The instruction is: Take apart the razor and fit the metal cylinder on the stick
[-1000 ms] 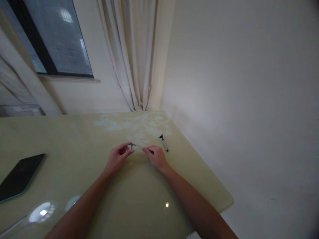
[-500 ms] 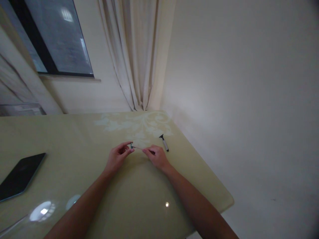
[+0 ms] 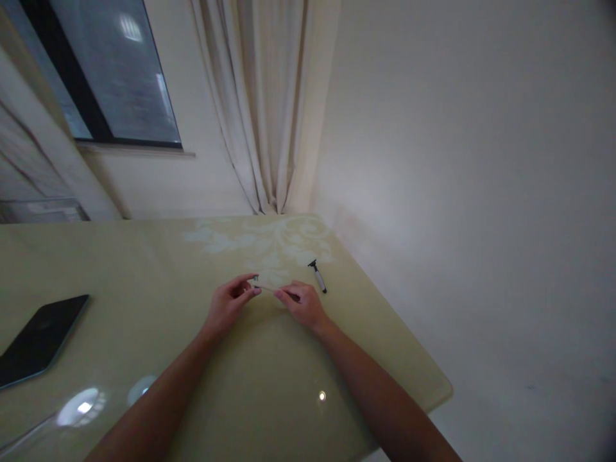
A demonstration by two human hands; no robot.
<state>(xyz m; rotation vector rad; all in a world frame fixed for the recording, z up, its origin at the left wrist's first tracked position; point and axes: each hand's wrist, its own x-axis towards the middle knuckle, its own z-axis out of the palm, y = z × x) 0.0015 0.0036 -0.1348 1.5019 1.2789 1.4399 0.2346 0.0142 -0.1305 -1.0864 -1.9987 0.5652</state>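
Note:
My left hand [image 3: 231,301] is closed in a pinch, thumb below and forefinger above, on a small teal-and-dark piece [image 3: 255,278]. Its exact kind is too small to make out. From the right, my right hand [image 3: 302,303] pinches a thin pale stick [image 3: 267,288]. The stick's far end reaches in between the left thumb and forefinger, at the small piece; whether it touches cannot be told. Just beyond my right hand, a razor [image 3: 318,277] with a black head and grey handle lies on the table.
Under both hands is a glossy pale yellow-green table [image 3: 269,385] with a white floral pattern. A dark tablet [image 3: 43,337] lies at the left. A wall [image 3: 433,224] runs along the table's right side, and a curtain [image 3: 269,115] hangs behind.
The small piece between the left fingers has turned slightly, and less of it shows. The stick's far end sits a little lower. Both hands have hardly moved.

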